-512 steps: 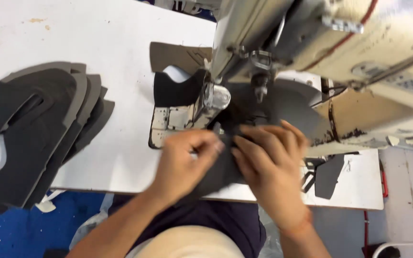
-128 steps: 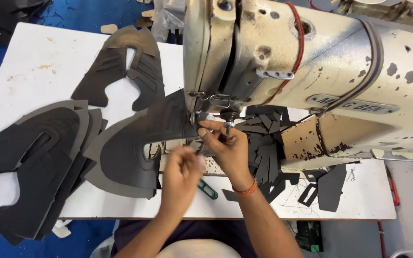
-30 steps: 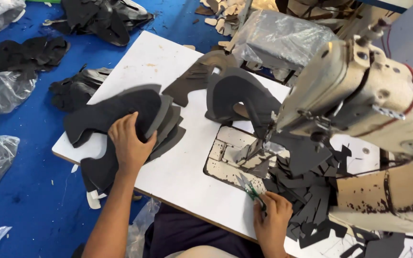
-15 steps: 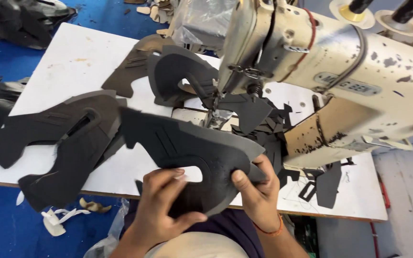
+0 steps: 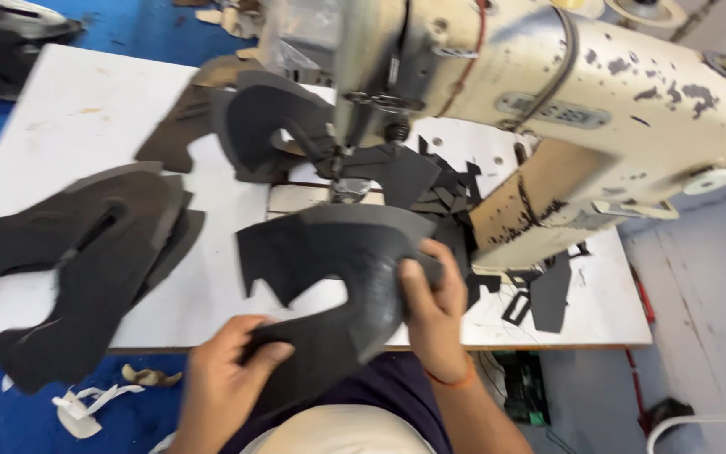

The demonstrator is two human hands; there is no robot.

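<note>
While both hands grip it, a dark grey shoe-upper piece (image 5: 342, 261), cut in a horseshoe shape, hangs over the front edge of the white worktable (image 5: 77, 118), its curved top just below the needle area of the sewing machine (image 5: 565, 109). In the head view the left hand (image 5: 224, 387) closes on the lower end of the piece, thumb on top and fingers curled underneath, off the table edge. The right hand (image 5: 434, 311) clamps the right side of the piece, thumb pressed flat on its upper face and the other fingers wrapped behind; an orange band sits on that wrist.

To the left on the table lies a stack of similar dark cut pieces (image 5: 77, 269), fanned and partly overhanging the edge. Behind the needle, another curved upper piece (image 5: 270, 126) rests beside a flat brownish one. Small dark offcuts (image 5: 447, 185) crowd the table under the machine's cream, chipped arm, and more lie to the right near the table's corner. White scraps (image 5: 86, 408) lie on the blue floor below the left edge.
</note>
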